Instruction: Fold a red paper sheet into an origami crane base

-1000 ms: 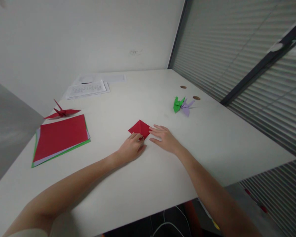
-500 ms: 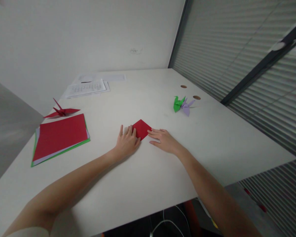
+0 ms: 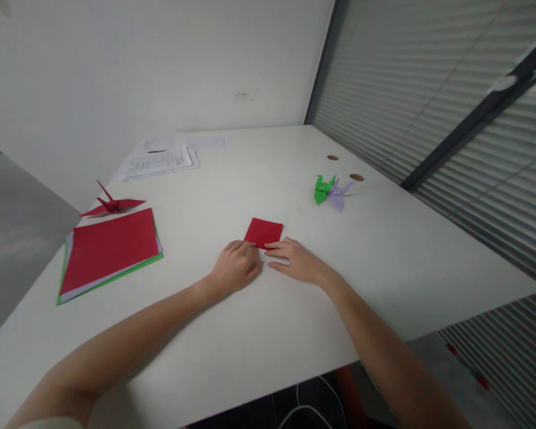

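A small folded red paper square (image 3: 264, 231) lies flat on the white table in front of me. My left hand (image 3: 236, 263) rests at its near left corner, fingers bent and touching the edge. On the near right edge lie the outstretched fingers of my right hand (image 3: 292, 258), thumb apart from them. Whether the left fingers pinch the paper is hidden by the hand itself.
To the left is a stack of red, lilac and green paper sheets (image 3: 114, 247), with a red paper crane (image 3: 112, 205) behind it. Green (image 3: 323, 189) and lilac (image 3: 338, 195) cranes stand at the right. Printed pages (image 3: 157, 162) lie at the back. The table's near edge (image 3: 268, 395) is below.
The red paper has turned from a diamond to a squarer position. My left hand spread its fingers at the left corner, then came back to the near edge with them bent.
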